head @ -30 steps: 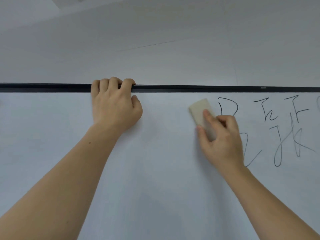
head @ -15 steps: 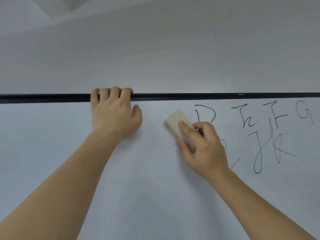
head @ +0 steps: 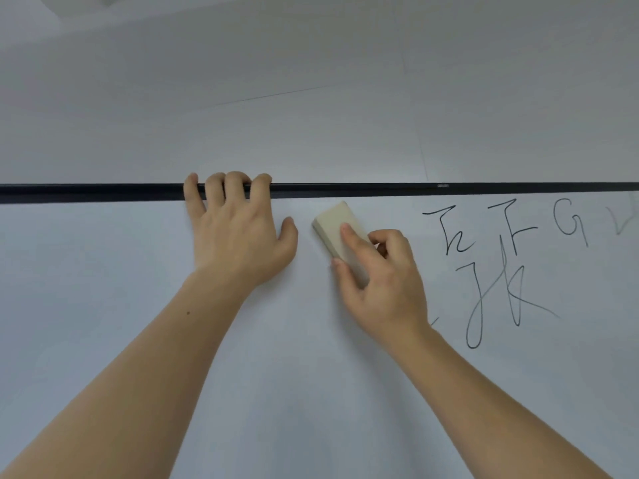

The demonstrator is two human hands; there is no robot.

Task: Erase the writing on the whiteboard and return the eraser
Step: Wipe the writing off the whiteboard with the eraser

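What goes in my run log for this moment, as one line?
left hand gripping top frame | right hand pressing eraser on whiteboard | writing remains

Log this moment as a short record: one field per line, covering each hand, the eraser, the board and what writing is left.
left hand: fingers hooked over the whiteboard's black top frame, palm against the board
right hand: grips the eraser, pressing it to the board
eraser: beige block, tilted, just below the frame, between the two hands
whiteboard: blank to the left of the eraser and under it
remaining writing: black marker strokes to the right of the right hand, reaching the right edge of the view
task status: erasing unfinished, eraser not returned
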